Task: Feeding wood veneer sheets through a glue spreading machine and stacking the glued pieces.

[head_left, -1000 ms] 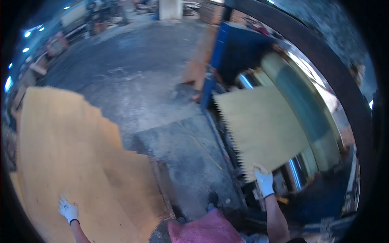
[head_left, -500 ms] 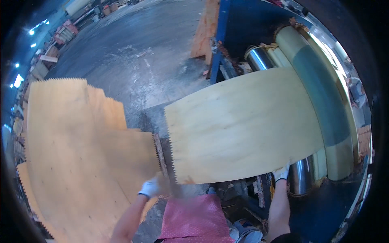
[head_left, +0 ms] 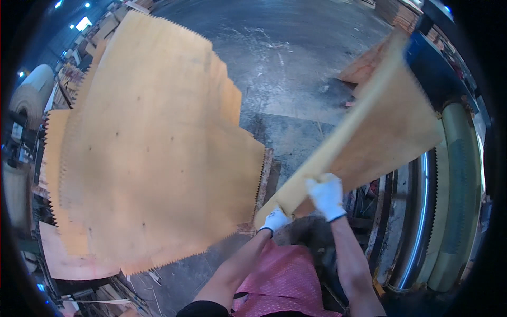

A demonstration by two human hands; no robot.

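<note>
A thin wood veneer sheet (head_left: pixel 388 119) is tipped up on edge between my two hands and the machine, its underside facing right. My left hand (head_left: pixel 275 217), in a white glove, is closed on the sheet's near lower corner. Farther along the near part, my right hand (head_left: pixel 326 196), also white-gloved, grips the sheet's edge. The far end of the sheet is blurred, and whether it touches the rollers cannot be told. To the left lies a large stack of veneer sheets (head_left: pixel 153 127) with saw-toothed edges, unevenly layered.
On the right stands a machine with a shiny metal roller (head_left: pixel 414 222) and a thick greenish roller (head_left: pixel 453 201), under a blue frame (head_left: pixel 430 66). An orange-brown board (head_left: pixel 362 66) leans at the back. A large pale roll (head_left: pixel 34 95) is at the far left.
The veneer sheet has come off the roller top and been tilted up. My left hand left the stack and took hold of it; my right hand moved left. The view has turned left.
</note>
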